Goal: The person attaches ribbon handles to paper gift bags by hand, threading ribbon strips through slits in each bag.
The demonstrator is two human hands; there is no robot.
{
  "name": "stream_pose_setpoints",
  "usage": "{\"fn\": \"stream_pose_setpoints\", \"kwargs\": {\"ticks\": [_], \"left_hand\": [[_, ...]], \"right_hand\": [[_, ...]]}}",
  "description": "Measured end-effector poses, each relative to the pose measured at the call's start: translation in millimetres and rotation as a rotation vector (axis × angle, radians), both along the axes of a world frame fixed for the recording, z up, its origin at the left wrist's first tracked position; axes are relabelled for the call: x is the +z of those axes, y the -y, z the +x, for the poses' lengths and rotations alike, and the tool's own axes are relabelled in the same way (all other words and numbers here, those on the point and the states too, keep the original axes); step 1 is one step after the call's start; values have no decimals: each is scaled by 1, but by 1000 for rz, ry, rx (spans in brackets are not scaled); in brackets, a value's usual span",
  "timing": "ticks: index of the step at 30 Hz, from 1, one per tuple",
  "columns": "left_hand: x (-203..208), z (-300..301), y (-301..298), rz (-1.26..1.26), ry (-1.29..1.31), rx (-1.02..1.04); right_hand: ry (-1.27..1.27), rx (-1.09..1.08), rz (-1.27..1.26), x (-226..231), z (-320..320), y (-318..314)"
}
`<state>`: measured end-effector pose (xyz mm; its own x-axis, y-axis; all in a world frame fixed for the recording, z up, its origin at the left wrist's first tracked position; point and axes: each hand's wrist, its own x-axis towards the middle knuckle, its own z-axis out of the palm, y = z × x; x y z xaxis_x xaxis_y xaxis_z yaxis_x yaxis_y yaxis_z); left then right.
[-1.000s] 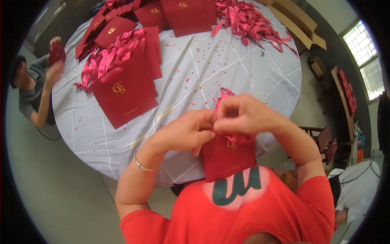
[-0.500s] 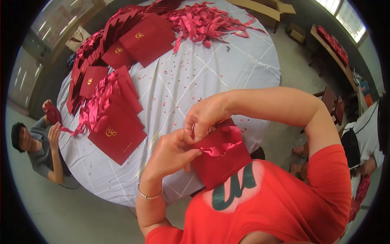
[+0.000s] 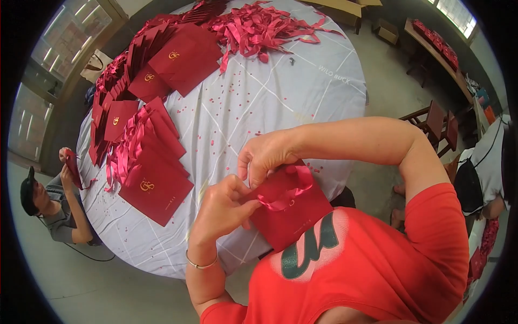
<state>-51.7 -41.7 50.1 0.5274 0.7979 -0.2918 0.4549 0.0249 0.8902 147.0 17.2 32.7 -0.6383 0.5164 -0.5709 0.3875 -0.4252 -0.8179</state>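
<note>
A dark red paper gift bag lies against my front at the table's near edge. A shiny pink ribbon loops across its upper part. My left hand, with a bangle at the wrist, is closed, thumb and forefinger pinching the ribbon's left end by the bag's top corner. Just above it, my right hand reaches over the bag's top edge with bent fingers and thumb drawn together. What the right fingers grip is hidden by the hand. The two hands nearly touch.
A round table with a pale checked cloth carries ribboned red bags, stacked bags and a heap of loose ribbons. Small red dots lie scattered. A co-worker handles a red piece at left; another person is at right.
My right hand has shifted slightly left and its fingers have pulled a little away from the ribbon. My left hand keeps its pinch. The co-worker's red piece has come nearer their face.
</note>
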Motion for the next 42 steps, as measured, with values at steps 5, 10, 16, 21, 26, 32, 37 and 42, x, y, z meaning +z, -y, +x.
{"fn": "stream_pose_setpoints", "kwargs": {"ticks": [5,10,16,21,26,32,37,42], "left_hand": [[-3,-4,0,-92,128,-43],[0,-4,5,-98,208,-92],[-4,4,2,-119,151,-57],[-13,3,-2,-3,132,-12],[-20,-3,-2,355,100,27],[-17,-4,-13,188,-240,22],[-39,8,-3,-312,318,45],[-32,12,-7,-612,528,134]], "right_hand": [[26,-141,28,-2,-1,-11],[-115,-354,248,-16,7,-41],[-217,-543,215,-39,14,-63],[118,-369,927,-24,30,-36],[126,-451,949,-8,58,11],[339,-470,630,-6,85,53],[88,-359,335,-8,81,58],[-103,-331,189,-12,69,52]]}}
